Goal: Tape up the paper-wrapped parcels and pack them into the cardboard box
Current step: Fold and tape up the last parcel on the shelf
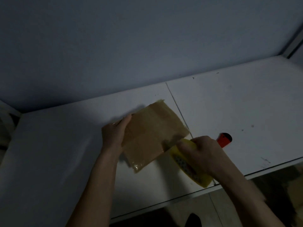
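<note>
A flat brown paper-wrapped parcel (152, 135) lies tilted on the white table (65, 145), with shiny clear tape over parts of its surface. My left hand (114, 133) grips the parcel's left edge, thumb on top. My right hand (200, 153) holds a yellow roll of tape (188, 166) against the parcel's right lower edge, fingers curled round the roll. The cardboard box is out of view.
An orange-red tool with a black end (224, 139) lies on the table just right of my right hand. The table's front edge runs from lower middle to right; a dim floor and brownish shapes (288, 185) sit below. A grey wall rises behind.
</note>
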